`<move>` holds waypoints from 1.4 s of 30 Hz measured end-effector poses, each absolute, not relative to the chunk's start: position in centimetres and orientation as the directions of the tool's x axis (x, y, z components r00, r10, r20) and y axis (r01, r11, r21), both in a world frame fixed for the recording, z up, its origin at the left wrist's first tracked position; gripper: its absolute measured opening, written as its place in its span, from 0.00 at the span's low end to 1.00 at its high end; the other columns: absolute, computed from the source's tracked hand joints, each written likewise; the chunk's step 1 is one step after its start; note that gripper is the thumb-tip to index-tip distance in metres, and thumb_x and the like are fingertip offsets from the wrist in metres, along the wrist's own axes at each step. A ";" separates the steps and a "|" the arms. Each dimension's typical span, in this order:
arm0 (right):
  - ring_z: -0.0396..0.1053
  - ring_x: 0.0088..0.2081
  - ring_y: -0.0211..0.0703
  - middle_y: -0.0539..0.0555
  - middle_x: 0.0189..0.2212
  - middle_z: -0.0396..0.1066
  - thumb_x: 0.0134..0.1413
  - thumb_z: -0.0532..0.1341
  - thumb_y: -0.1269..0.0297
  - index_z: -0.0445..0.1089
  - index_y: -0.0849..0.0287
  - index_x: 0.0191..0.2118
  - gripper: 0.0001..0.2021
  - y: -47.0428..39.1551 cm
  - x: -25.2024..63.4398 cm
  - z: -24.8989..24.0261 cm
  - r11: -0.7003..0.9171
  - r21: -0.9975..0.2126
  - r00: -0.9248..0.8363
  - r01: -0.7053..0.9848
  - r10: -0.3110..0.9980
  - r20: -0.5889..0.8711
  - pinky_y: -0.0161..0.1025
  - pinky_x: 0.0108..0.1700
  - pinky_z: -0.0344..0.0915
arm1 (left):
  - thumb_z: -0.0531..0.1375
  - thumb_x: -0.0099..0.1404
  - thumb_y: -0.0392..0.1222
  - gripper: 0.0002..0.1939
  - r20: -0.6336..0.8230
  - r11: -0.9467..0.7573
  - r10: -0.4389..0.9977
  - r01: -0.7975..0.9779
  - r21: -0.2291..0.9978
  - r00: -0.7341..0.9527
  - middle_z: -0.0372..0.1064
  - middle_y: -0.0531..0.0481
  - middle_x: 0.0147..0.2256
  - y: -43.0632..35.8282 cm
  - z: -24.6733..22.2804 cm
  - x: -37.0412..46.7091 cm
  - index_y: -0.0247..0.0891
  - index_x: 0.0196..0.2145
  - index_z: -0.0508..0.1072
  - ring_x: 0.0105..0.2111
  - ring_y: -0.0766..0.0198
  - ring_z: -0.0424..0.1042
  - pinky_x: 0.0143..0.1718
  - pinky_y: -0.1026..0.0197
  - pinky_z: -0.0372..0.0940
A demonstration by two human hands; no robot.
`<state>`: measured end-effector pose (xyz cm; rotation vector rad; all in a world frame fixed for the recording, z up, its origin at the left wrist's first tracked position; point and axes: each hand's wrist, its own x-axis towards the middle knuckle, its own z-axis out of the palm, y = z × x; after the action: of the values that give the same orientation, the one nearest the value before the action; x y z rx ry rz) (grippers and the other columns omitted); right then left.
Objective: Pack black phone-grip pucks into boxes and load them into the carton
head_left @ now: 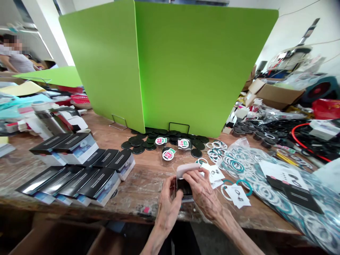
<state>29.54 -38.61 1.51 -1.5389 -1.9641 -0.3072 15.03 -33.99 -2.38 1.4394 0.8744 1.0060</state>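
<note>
At the front edge of the table, a small box point(189, 165) stands between my hands with its white flap up and something dark inside. My left hand point(166, 202) grips the box's left side, its thumb over the opening. From the right, my right hand point(203, 191) curls over the box, fingers at the flap and the opening. Whether they hold the dark content cannot be made out. White cards with loop-shaped marks point(238, 195) lie right of the hands, beside white and teal rings point(244, 187). Just beyond sit round items with pink and green labels point(168, 155).
Stacked black-topped boxes point(98, 182) stand on the left. Black discs point(136, 141) lie before a green partition point(199, 71). A clear bag of rings point(265, 180) covers the right side. A metal flask point(49, 118) stands back left; a person point(18, 60) is farther off.
</note>
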 end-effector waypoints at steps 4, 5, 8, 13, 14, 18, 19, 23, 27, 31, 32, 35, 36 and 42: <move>0.63 0.54 0.50 0.61 0.51 0.67 0.61 0.50 0.78 0.58 0.61 0.59 0.21 -39.0 29.2 0.4 0.236 -0.105 -0.095 0.966 0.701 0.706 0.57 0.59 0.51 | 0.56 0.59 0.41 0.21 0.083 -0.067 0.924 -0.056 0.996 0.372 0.67 0.41 0.51 -33.8 -3.1 15.2 0.38 0.51 0.63 0.51 0.54 0.70 0.55 0.49 0.64; 0.62 0.54 0.51 0.61 0.50 0.68 0.62 0.51 0.76 0.59 0.60 0.58 0.20 -39.1 29.0 0.4 0.222 -0.098 -0.086 0.970 0.693 0.716 0.60 0.61 0.48 | 0.57 0.59 0.41 0.22 0.084 -0.068 0.927 -0.058 0.996 0.365 0.67 0.41 0.52 -33.8 -3.2 15.2 0.38 0.51 0.63 0.51 0.54 0.69 0.55 0.49 0.64; 0.64 0.53 0.53 0.56 0.44 0.73 0.62 0.55 0.70 0.67 0.56 0.52 0.13 -39.8 28.8 0.7 0.241 -0.113 -0.106 0.964 0.737 0.667 0.65 0.64 0.41 | 0.57 0.60 0.42 0.20 0.117 -0.113 0.932 -0.033 0.993 0.343 0.65 0.42 0.51 -33.8 -3.5 15.0 0.39 0.51 0.64 0.51 0.55 0.70 0.55 0.50 0.64; 0.60 0.59 0.49 0.58 0.55 0.65 0.64 0.49 0.71 0.60 0.55 0.59 0.19 -41.1 29.8 -0.1 0.308 -0.386 0.017 0.870 0.762 0.648 0.58 0.63 0.53 | 0.57 0.66 0.44 0.23 0.253 -0.273 0.916 0.023 0.962 0.311 0.64 0.45 0.53 -34.5 -3.4 14.6 0.46 0.57 0.57 0.54 0.58 0.67 0.57 0.52 0.63; 0.59 0.59 0.49 0.59 0.57 0.63 0.65 0.48 0.70 0.57 0.54 0.60 0.20 -41.2 30.1 -0.5 0.260 -0.523 0.155 0.812 0.767 0.623 0.56 0.61 0.58 | 0.56 0.66 0.43 0.22 0.314 -0.345 0.900 0.055 0.937 0.303 0.64 0.46 0.53 -34.7 -3.4 14.5 0.47 0.57 0.58 0.54 0.58 0.66 0.57 0.52 0.62; 0.66 0.55 0.46 0.59 0.54 0.66 0.66 0.49 0.62 0.52 0.54 0.60 0.19 -40.7 30.4 -1.8 0.161 -0.928 0.311 0.336 0.911 0.271 0.48 0.55 0.67 | 0.54 0.68 0.41 0.16 0.486 -0.564 0.805 0.186 0.804 0.341 0.64 0.47 0.53 -34.8 -3.2 14.0 0.48 0.53 0.67 0.55 0.57 0.65 0.57 0.53 0.62; 0.67 0.54 0.46 0.58 0.53 0.67 0.66 0.50 0.61 0.51 0.53 0.60 0.19 -40.5 30.3 -1.9 0.170 -0.957 0.259 0.237 0.938 0.231 0.47 0.54 0.67 | 0.53 0.68 0.41 0.15 0.474 -0.565 0.801 0.199 0.801 0.367 0.63 0.47 0.53 -34.7 -3.1 14.0 0.48 0.52 0.68 0.55 0.57 0.64 0.57 0.53 0.61; 0.68 0.53 0.44 0.58 0.53 0.66 0.64 0.51 0.62 0.48 0.51 0.60 0.20 -40.0 30.3 -2.0 0.205 -0.961 0.233 0.184 0.941 0.246 0.47 0.54 0.67 | 0.54 0.67 0.43 0.18 0.305 -0.385 0.859 0.125 0.914 0.412 0.64 0.46 0.50 -33.7 -2.4 13.8 0.46 0.55 0.62 0.50 0.58 0.67 0.54 0.52 0.64; 0.63 0.57 0.47 0.58 0.56 0.63 0.63 0.53 0.63 0.60 0.52 0.55 0.15 -41.2 31.0 -2.3 0.261 -0.748 0.178 0.611 0.875 0.451 0.50 0.58 0.63 | 0.57 0.66 0.44 0.18 0.277 -0.363 0.778 0.043 0.931 0.565 0.63 0.46 0.48 -32.2 -1.7 13.1 0.45 0.53 0.62 0.48 0.59 0.68 0.52 0.54 0.65; 0.52 0.64 0.52 0.59 0.62 0.55 0.62 0.56 0.62 0.58 0.52 0.60 0.21 -42.4 31.5 -2.6 0.287 -0.516 0.030 0.807 0.853 0.521 0.55 0.61 0.60 | 0.63 0.61 0.45 0.21 0.359 -0.515 0.667 0.056 0.855 0.653 0.61 0.44 0.52 -31.6 -1.5 11.9 0.45 0.51 0.66 0.55 0.54 0.63 0.56 0.51 0.62; 0.53 0.64 0.51 0.59 0.62 0.55 0.62 0.55 0.63 0.57 0.51 0.61 0.22 -42.5 31.6 -2.6 0.281 -0.507 0.024 0.815 0.858 0.513 0.54 0.60 0.61 | 0.64 0.60 0.44 0.23 0.368 -0.546 0.660 0.082 0.833 0.655 0.59 0.44 0.54 -31.6 -1.5 11.7 0.45 0.52 0.66 0.57 0.53 0.61 0.58 0.50 0.60; 0.56 0.62 0.49 0.58 0.60 0.56 0.63 0.55 0.64 0.55 0.50 0.62 0.23 -42.2 31.6 -2.4 0.281 -0.470 -0.013 0.837 0.868 0.496 0.51 0.59 0.63 | 0.61 0.62 0.42 0.21 0.394 -0.626 0.628 0.133 0.769 0.671 0.57 0.44 0.58 -31.7 -1.5 11.4 0.45 0.53 0.66 0.58 0.54 0.60 0.60 0.50 0.58; 0.56 0.62 0.49 0.58 0.60 0.57 0.63 0.55 0.64 0.55 0.49 0.63 0.23 -42.1 31.5 -2.2 0.287 -0.444 -0.034 0.849 0.868 0.496 0.51 0.59 0.63 | 0.60 0.63 0.41 0.19 0.404 -0.643 0.613 0.132 0.754 0.679 0.57 0.44 0.59 -31.7 -1.5 11.4 0.46 0.53 0.66 0.58 0.55 0.61 0.60 0.51 0.59; 0.58 0.60 0.49 0.58 0.56 0.60 0.65 0.51 0.68 0.57 0.49 0.62 0.21 -41.8 31.0 -1.0 0.278 -0.361 -0.056 0.890 0.853 0.518 0.53 0.59 0.63 | 0.55 0.67 0.39 0.13 0.442 -0.683 0.591 0.128 0.719 0.675 0.62 0.47 0.56 -31.5 -1.1 11.7 0.45 0.49 0.70 0.56 0.60 0.64 0.58 0.55 0.62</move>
<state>30.99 -41.81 -0.97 -1.5669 -1.8952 -0.0715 11.66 -31.51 -1.14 2.2172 0.5509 0.8956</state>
